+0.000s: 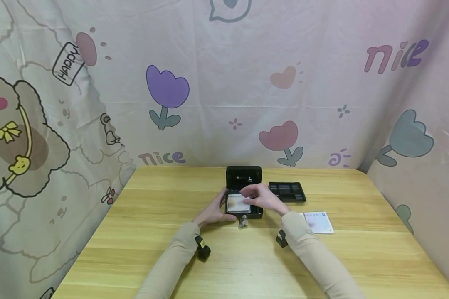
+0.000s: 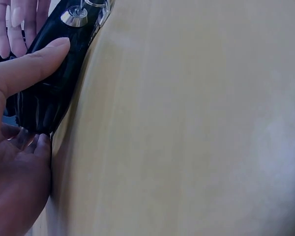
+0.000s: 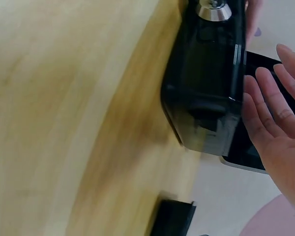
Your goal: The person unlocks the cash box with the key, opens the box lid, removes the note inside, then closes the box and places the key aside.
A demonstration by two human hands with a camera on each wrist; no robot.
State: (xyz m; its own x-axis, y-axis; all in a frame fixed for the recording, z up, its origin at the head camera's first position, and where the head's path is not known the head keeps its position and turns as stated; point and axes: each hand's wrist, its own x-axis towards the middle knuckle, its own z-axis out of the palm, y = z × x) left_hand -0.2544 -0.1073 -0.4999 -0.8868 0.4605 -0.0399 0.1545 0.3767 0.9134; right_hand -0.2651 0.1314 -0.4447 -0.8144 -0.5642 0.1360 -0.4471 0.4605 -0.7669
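A small black lock box stands on the table with its lid raised. From the lock on its front hangs a bunch of keys. Inside, toward the left, lies a white notepad with a printed top edge. My left hand grips the box's left end, its thumb laid along the front and its other fingers at the side. Over the right part of the box is my right hand, fingertips by the notepad's right edge. In the right wrist view its fingers are loosely extended, the thumb apart.
Behind and to the right of the box lies a black compartment tray. A second white notepad rests on the wooden table, beside the right sleeve. A printed cloth hangs along the table's back and sides.
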